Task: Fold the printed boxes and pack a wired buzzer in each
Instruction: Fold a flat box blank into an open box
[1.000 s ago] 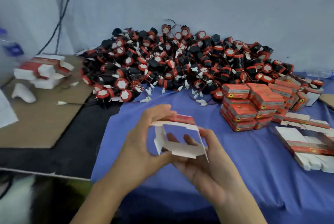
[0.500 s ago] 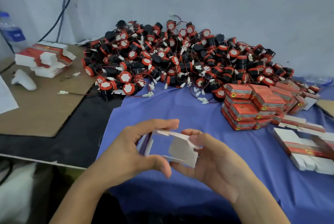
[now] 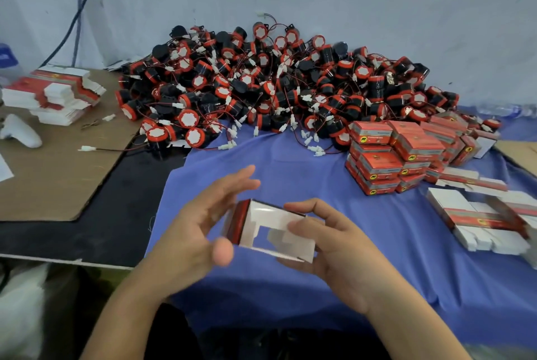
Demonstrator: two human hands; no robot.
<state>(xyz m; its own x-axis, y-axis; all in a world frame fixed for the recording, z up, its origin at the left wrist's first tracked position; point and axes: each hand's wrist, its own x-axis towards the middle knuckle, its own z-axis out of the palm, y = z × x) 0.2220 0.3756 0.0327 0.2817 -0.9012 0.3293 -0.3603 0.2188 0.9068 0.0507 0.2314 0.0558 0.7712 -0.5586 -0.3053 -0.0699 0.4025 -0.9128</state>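
One box [image 3: 261, 216], half-folded, white inside and red outside, is held above the blue cloth [image 3: 290, 168] at 6 o'clock on the bench [image 3: 96, 232]. It is gripped by the right hand [image 3: 340, 261], curled round its right end, thumb pressed on an inner flap. The left hand [image 3: 191, 232] is spread wide, fingers nearly straight, at the box's left end; contact is blurred and cannot be told. Listed around the box: buzzer pile [image 3: 276, 89] at 12 o'clock; packed boxes [image 3: 392, 153] stacked at 2 o'clock; flat boxes [image 3: 479, 214] at 3 o'clock.
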